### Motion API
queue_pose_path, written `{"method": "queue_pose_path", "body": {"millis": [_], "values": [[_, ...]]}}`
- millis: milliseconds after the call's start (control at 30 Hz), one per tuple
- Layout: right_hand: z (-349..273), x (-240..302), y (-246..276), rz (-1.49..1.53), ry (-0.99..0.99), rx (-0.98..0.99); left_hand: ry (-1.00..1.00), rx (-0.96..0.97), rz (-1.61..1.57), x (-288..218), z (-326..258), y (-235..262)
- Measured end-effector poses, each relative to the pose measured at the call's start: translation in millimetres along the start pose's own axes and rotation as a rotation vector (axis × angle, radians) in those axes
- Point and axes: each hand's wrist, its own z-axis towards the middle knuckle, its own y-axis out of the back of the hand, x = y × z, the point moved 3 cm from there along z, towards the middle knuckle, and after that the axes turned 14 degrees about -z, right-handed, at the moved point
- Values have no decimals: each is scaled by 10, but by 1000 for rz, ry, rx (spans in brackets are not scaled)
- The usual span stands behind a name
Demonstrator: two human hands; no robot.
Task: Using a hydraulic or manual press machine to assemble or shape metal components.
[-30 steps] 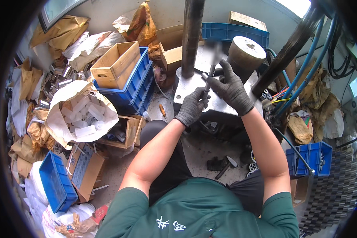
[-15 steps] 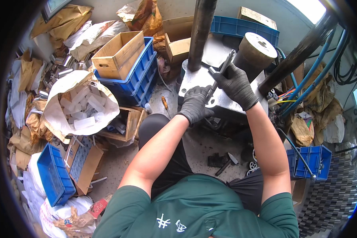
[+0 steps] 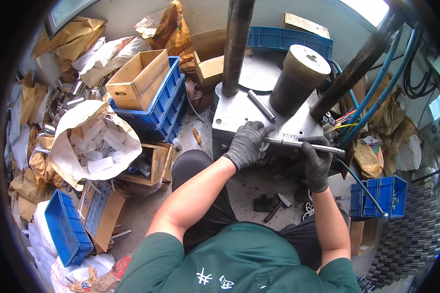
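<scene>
A slim metal rod (image 3: 298, 143) lies nearly level over the front edge of a grey steel press plate (image 3: 230, 110). My right hand (image 3: 318, 163), in a dark glove, is closed round its right part, with the end sticking out beyond the fingers. At the rod's left end is my gloved left hand (image 3: 247, 145), its fingers bent around that end at the plate's front edge. Part of that grip is hidden. A short metal bar (image 3: 261, 105) lies slanted on the plate, just beyond my left hand, touched by neither hand.
Dark steel columns (image 3: 237, 49) and a thick cylinder (image 3: 298, 80) rise from the plate. To the left are stacked blue crates (image 3: 173, 107) under a wooden box (image 3: 139, 80), and a sack (image 3: 66, 146) of translucent pieces. A hammer (image 3: 278, 207) lies on the floor below.
The rod has swung from steeply slanted to nearly level. My right hand has come down and toward me with it, and the short bar now shows fully on the plate.
</scene>
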Motion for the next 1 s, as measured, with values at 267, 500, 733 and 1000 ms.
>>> {"method": "queue_pose_path", "body": {"millis": [267, 500, 733, 1000], "values": [[-273, 182, 487, -274, 88, 51, -31, 239, -253, -387, 57, -539], [-220, 219, 586, -503, 232, 56, -3, 304, -460, -485, -1, -1000], [-311, 299, 885, -352, 253, 94, 162, 303, -700, -666, 65, -1077], [-260, 93, 1314, -490, 303, -65, -373, 90, -428, -1073, 1111, -232]]}}
